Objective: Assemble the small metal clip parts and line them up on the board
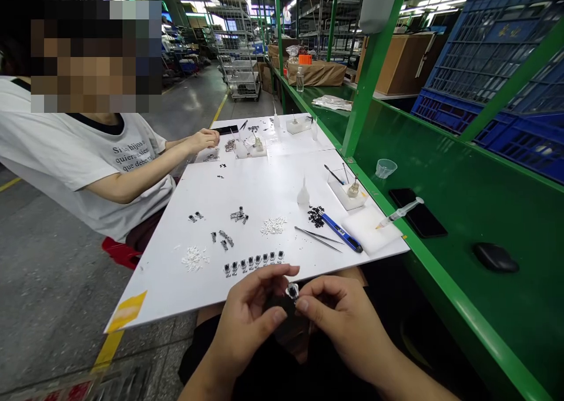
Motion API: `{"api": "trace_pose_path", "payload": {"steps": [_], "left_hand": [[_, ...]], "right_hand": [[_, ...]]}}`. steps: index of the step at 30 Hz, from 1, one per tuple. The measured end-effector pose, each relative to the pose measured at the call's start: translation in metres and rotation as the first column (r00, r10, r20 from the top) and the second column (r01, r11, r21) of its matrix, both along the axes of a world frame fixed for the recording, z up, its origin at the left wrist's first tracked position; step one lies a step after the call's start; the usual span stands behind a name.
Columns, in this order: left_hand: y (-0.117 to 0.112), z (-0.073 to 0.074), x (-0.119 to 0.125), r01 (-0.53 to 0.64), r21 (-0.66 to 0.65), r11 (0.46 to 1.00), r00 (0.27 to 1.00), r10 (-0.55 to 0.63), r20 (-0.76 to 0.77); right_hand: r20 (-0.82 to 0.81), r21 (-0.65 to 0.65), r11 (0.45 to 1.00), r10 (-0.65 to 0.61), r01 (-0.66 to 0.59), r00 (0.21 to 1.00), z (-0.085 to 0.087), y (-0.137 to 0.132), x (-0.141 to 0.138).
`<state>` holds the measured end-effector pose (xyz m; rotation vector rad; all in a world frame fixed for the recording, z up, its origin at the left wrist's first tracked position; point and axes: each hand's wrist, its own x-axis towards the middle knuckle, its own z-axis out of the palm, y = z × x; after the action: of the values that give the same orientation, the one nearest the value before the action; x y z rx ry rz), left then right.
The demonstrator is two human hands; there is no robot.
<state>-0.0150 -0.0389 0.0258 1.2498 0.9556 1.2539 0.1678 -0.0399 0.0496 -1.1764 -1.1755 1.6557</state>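
My left hand (247, 321) and my right hand (343, 324) meet at the fingertips over my lap, pinching a small metal and clear component (291, 291) between them. A dark piece (282, 313) lies below it, partly hidden by my fingers. Just beyond my hands, on a white board (150, 289), stands a row of several small metal-and-black parts (252, 264). Loose white bits (194, 259) lie to the left, and steel tweezers (318, 239) lie to the right beside a blue-handled tool (341, 232). A co-worker's hand (205, 140) rests at the board's far side.
A co-worker in a white T-shirt (74, 154) sits at the left. To the right, a green workbench (462, 271) holds a black phone (418, 213), a syringe (399, 213), and a black mouse (494, 257). Blue crates (497, 77) stand behind it.
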Motion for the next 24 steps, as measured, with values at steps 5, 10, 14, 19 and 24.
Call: {"api": "trace_pose_path", "payload": {"steps": [5,10,14,19,24], "left_hand": [[-0.003,-0.003,-0.002,-0.073,0.414,0.907,0.843,0.278,-0.461],[-0.003,0.002,0.003,-0.053,0.508,0.859,0.819,0.329,-0.471],[-0.002,0.004,0.006,-0.074,0.533,0.843,0.819,0.356,-0.45],[-0.003,0.004,0.006,-0.225,0.133,0.965,0.946,0.249,-0.208],[0.0,0.015,0.017,-0.056,-0.492,0.869,0.777,0.347,0.525]], "right_hand": [[0.133,0.023,0.999,0.02,-0.023,0.991,-0.002,0.006,0.0],[0.191,0.065,0.998,0.012,-0.025,0.981,0.0,0.004,0.003],[0.171,0.036,0.998,0.04,-0.047,0.985,0.0,0.005,0.007],[0.114,-0.002,0.996,0.092,-0.093,0.989,0.008,0.003,0.008],[0.245,0.442,0.892,-0.025,-0.089,0.969,0.037,-0.025,0.022]]}}
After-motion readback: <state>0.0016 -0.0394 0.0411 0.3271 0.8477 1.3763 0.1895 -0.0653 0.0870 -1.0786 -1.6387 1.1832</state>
